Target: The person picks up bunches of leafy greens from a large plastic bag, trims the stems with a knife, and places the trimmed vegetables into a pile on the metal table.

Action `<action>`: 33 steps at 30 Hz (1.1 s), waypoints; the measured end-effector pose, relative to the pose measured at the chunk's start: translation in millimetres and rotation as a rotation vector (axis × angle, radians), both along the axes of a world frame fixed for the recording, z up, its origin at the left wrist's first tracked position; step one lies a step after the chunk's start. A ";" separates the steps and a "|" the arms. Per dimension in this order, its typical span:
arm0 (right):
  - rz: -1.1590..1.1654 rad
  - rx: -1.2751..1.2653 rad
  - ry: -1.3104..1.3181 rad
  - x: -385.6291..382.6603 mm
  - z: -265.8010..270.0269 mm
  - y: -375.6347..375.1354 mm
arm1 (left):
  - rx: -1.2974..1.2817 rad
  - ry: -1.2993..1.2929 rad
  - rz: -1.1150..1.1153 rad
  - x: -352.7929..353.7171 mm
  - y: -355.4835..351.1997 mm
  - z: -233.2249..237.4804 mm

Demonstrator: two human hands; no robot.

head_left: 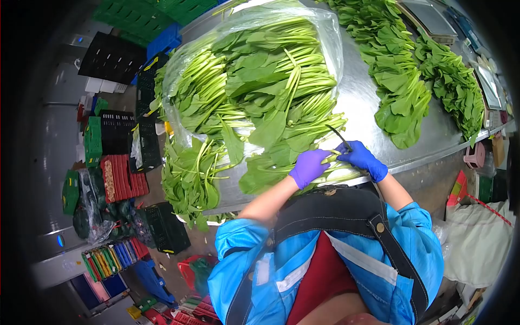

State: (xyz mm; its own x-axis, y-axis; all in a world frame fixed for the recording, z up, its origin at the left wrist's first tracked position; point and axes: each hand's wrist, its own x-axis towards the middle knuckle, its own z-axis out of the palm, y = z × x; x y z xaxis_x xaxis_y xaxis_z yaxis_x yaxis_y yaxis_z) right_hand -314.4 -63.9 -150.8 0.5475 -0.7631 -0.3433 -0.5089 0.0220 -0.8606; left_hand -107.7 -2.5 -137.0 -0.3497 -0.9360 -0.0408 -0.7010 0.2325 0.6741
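The left hand (310,168) is clasped on stems (331,155), the right hand (362,158) around a dark tool (338,135), near a plastic bag (330,33) of leafy greens (260,57).

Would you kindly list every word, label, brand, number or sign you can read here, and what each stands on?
No text can be read.
Left glove and right glove: no lettering visible.
White boxes at upper left: any print is too small and blurred to read.
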 end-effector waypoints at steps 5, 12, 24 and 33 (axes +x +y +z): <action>-0.096 0.079 -0.140 13.8 35.3 9.7 | -0.107 0.125 0.147 -0.8 2.2 0.8; -0.008 -0.745 0.095 28.3 24.9 23.6 | 0.179 0.178 0.159 14.7 -9.4 42.0; -0.017 -0.215 -0.118 29.7 56.8 20.3 | 0.383 0.434 0.140 32.5 -0.6 44.2; 0.014 -0.125 -0.282 40.8 33.8 29.0 | 0.089 0.097 0.138 41.4 9.7 74.1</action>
